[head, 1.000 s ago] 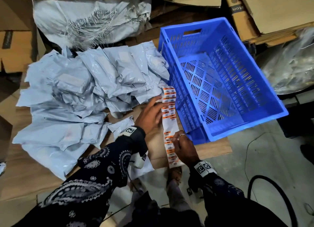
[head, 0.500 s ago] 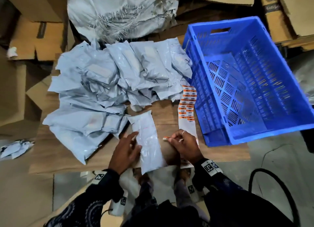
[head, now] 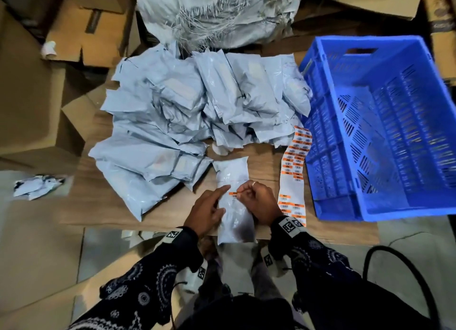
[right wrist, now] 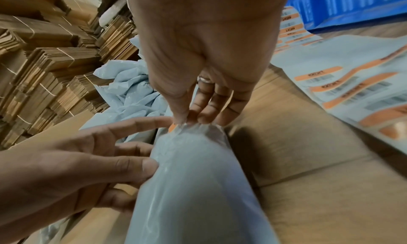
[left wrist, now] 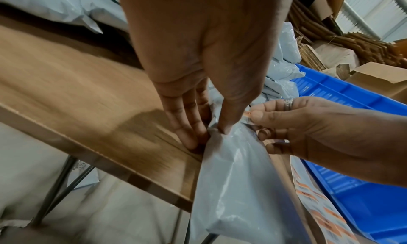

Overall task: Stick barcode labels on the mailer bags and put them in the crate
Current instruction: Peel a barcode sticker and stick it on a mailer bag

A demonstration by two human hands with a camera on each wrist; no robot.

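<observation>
The right hand [head: 259, 201] is pinching a barcode label [head: 234, 194] onto the first mailer bag [head: 234, 206], the left hand [head: 207, 210] is pressing flat-fingered, and the crate [head: 385, 132] is standing empty.

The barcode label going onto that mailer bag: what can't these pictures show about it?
- Barcode label: print too small, head view.
- Its right end: hidden under the right hand.
- Mailer bag contents: hidden by opaque plastic.
- Label sheet lower end: behind the right wrist.

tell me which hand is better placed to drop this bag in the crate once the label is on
Probably the right hand: it is on the side of the mailer bag facing the blue crate, pinching the label. The left hand steadies the bag's far side.
</observation>
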